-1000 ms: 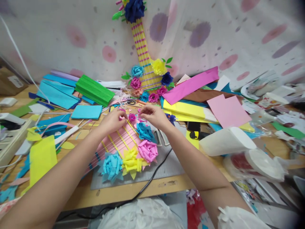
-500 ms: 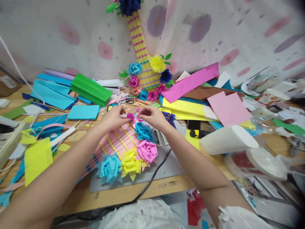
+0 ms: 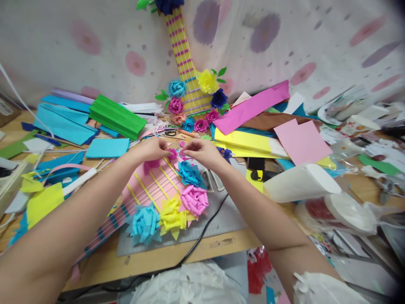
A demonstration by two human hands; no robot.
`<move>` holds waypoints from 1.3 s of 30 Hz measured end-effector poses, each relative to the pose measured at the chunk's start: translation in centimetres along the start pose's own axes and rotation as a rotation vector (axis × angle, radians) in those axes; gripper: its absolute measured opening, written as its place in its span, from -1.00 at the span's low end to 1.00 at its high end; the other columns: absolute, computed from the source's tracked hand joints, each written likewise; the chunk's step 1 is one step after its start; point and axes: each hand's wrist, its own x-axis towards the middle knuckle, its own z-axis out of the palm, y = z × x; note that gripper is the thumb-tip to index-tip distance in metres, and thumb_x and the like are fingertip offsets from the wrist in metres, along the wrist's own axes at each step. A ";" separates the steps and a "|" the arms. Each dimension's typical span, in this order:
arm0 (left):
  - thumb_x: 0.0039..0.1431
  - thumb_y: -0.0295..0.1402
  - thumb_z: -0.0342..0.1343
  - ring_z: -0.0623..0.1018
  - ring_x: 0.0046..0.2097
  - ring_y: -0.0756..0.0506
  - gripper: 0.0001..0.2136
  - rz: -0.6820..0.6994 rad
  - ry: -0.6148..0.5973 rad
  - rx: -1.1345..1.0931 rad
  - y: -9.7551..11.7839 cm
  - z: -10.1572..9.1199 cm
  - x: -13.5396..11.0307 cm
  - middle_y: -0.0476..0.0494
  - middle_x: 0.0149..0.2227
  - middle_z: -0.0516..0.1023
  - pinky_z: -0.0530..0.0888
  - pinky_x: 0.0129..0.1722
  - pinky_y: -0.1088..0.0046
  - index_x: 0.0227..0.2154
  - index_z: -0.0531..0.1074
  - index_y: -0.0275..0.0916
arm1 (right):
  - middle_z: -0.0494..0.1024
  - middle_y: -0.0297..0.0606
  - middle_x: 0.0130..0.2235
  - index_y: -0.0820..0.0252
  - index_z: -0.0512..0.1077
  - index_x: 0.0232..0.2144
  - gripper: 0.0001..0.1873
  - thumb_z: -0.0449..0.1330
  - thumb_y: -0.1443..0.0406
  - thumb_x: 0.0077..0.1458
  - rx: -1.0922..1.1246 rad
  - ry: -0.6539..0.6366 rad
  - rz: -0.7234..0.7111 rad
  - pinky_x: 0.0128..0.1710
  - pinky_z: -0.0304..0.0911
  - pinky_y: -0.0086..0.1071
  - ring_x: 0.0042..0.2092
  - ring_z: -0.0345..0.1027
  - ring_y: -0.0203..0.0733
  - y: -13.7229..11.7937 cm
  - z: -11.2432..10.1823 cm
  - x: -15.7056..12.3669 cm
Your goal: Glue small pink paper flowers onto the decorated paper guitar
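A pink paper guitar (image 3: 148,185) with yellow strips lies flat on a grey mat (image 3: 218,211). Blue (image 3: 144,221), yellow (image 3: 172,215), pink (image 3: 194,198) and teal (image 3: 190,173) paper flowers sit on its body. My left hand (image 3: 155,148) and my right hand (image 3: 202,152) meet above the guitar's far edge, fingers pinched on a small magenta paper flower (image 3: 173,153) between them. A finished yellow paper guitar (image 3: 186,71) with flowers leans upright against the back cloth.
Stacks of coloured paper lie around: green (image 3: 117,118) and blue (image 3: 66,120) at the left, magenta (image 3: 253,107), yellow (image 3: 247,145) and pink (image 3: 302,141) at the right. A black cable (image 3: 202,236) crosses the mat. A white paper cone (image 3: 300,185) and plastic-wrapped items lie right.
Both hands stay pinched at the small magenta flower and have closed in slightly on it. The view has drifted, so the table contents sit a little higher and further left.
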 end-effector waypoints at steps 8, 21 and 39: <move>-0.11 -0.11 0.13 0.34 -0.53 -0.02 -0.73 -0.013 -0.075 0.048 0.8 -1.1 0.0 -0.01 -0.65 0.41 0.18 -0.54 0.46 -0.66 0.39 -0.21 | 0.53 -0.35 -0.44 0.20 0.49 -0.46 -0.91 0.17 0.40 -0.05 -0.381 0.077 -0.111 -0.40 0.13 -0.45 -0.40 0.32 -0.32 -0.6 1.5 -0.5; -0.14 -0.15 0.15 0.27 -0.64 0.04 -0.75 -0.075 -0.079 -0.097 0.2 -0.2 0.4 0.04 -0.72 0.35 0.12 -0.64 0.50 -0.68 0.37 -0.22 | 0.55 -0.36 -0.38 0.16 0.48 -0.41 -0.91 0.16 0.33 0.01 -0.559 0.105 -0.216 -0.30 0.14 -0.43 -0.31 0.37 -0.28 0.3 2.9 -0.4; -0.07 -0.13 0.10 0.22 -0.61 0.04 -0.71 -0.008 -0.058 -0.193 -0.4 0.2 0.4 0.04 -0.71 0.28 0.10 -0.61 0.50 -0.70 0.35 -0.24 | 0.58 -0.36 -0.37 0.11 0.48 -0.43 -0.90 0.17 0.26 0.00 -0.584 0.208 0.003 -0.27 0.19 -0.37 -0.27 0.39 -0.21 0.0 4.9 0.0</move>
